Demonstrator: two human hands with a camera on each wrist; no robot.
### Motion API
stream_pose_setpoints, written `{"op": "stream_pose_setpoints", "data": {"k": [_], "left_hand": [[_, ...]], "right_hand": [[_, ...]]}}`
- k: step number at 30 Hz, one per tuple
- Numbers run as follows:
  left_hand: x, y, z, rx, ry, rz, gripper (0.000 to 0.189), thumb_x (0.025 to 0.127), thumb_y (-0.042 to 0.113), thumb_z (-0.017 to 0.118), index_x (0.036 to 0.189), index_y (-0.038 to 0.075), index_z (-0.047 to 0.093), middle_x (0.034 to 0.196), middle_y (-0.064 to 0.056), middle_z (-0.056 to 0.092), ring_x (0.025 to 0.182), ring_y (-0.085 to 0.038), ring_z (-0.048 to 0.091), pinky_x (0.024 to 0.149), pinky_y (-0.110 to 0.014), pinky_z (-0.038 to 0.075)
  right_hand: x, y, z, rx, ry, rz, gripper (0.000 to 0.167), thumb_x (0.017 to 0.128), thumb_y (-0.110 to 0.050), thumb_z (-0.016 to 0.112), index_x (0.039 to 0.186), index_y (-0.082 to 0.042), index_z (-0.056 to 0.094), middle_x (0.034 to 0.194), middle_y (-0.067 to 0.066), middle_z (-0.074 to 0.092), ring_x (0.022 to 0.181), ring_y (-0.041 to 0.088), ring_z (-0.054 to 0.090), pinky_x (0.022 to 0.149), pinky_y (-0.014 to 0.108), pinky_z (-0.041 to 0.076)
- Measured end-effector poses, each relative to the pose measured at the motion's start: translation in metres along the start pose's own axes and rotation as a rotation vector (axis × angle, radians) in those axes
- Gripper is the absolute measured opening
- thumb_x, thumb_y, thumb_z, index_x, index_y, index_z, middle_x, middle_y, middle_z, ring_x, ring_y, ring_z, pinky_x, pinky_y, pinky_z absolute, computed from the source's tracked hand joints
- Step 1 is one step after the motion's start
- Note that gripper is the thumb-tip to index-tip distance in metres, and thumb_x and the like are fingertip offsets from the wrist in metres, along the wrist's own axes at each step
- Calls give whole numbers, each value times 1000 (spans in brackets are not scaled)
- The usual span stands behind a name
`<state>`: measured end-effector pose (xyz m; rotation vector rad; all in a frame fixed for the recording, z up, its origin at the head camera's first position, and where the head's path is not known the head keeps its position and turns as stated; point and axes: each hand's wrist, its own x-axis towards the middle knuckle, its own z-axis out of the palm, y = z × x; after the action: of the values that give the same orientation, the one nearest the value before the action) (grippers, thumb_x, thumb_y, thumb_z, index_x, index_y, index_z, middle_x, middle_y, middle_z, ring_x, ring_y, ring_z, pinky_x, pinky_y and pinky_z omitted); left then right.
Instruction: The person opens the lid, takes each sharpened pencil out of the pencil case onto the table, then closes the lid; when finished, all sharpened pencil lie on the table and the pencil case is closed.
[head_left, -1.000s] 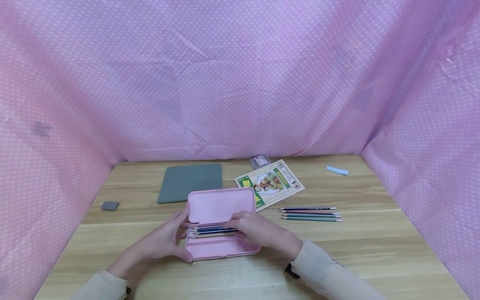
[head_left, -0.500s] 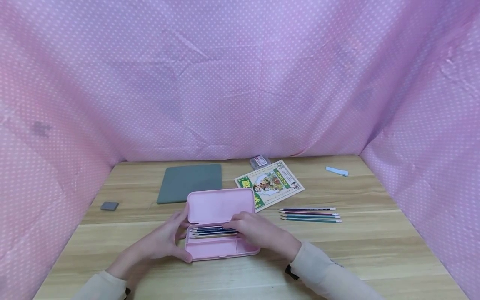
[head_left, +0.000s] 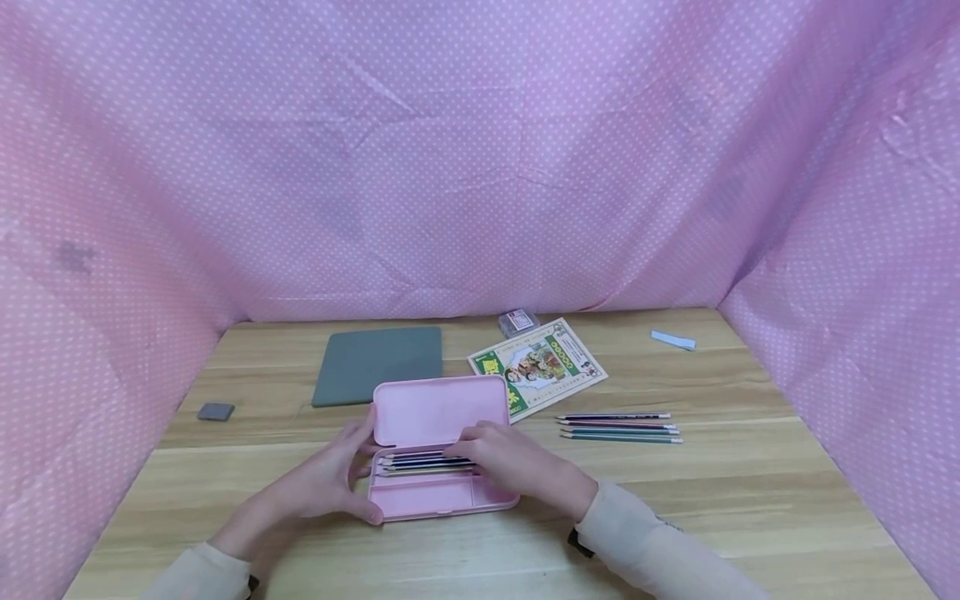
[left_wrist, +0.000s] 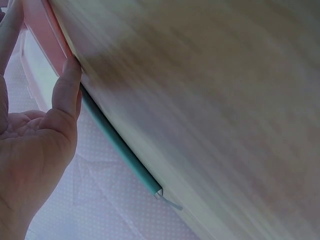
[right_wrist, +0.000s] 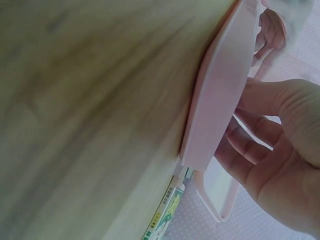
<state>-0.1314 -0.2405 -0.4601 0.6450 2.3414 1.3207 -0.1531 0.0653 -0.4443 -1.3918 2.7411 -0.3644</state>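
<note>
A pink pencil case [head_left: 422, 500] lies with its lid [head_left: 442, 410] raised at the back. My left hand [head_left: 322, 479] grips the case's left end, thumb at the front corner and fingers along the far side. Several pencils [head_left: 420, 467] lie side by side in the rear compartment, tips to the left. Over their right ends my right hand [head_left: 513, 461] reaches down into the case with bent fingers, holding the pencils there; its fingertips are hidden behind the wall in the right wrist view. A front compartment and a small one at the right show pink floor.
Several more pencils [head_left: 621, 428] lie in a row to the right. Behind the case are a grey-green notebook [head_left: 382, 362], a picture booklet [head_left: 547, 367] and a small clear box [head_left: 517, 322]. A grey eraser [head_left: 216, 412] lies far left, a pale blue strip [head_left: 672, 340] far right.
The pencils under my right hand have shifted slightly against each other in the case. Both hands stay in nearly the same places.
</note>
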Motion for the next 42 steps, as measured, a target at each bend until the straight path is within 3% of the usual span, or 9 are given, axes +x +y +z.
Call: {"op": "stream_pose_setpoints", "data": {"k": [18, 36, 42], "left_hand": [[-1, -1, -2, -42, -12, 17, 143, 64, 24, 97, 161, 4, -7, 156, -29, 18, 134, -40, 45, 105, -39, 49], [0, -2, -2, -63, -21, 25, 144, 65, 23, 97, 160, 2, -8, 153, -29, 20, 135, -42, 44, 105, -37, 49], [0, -2, -2, -53, -17, 30, 144, 64, 24, 97, 160, 2, -8, 153, -30, 20, 134, -42, 45, 105, -37, 49]], "right_hand": [[0, -2, 0, -48, 5, -9, 37, 93, -1, 68, 125, -19, 73, 109, -1, 69, 102, 13, 64, 88, 24, 57], [3, 0, 2, 3, -11, 37, 33, 90, 2, 67, 113, -19, 78, 96, -4, 69, 88, 9, 64, 76, 21, 57], [2, 1, 1, 12, 1, 26, 29, 91, 0, 69, 112, -17, 79, 97, -3, 71, 90, 10, 66, 77, 22, 58]]}}
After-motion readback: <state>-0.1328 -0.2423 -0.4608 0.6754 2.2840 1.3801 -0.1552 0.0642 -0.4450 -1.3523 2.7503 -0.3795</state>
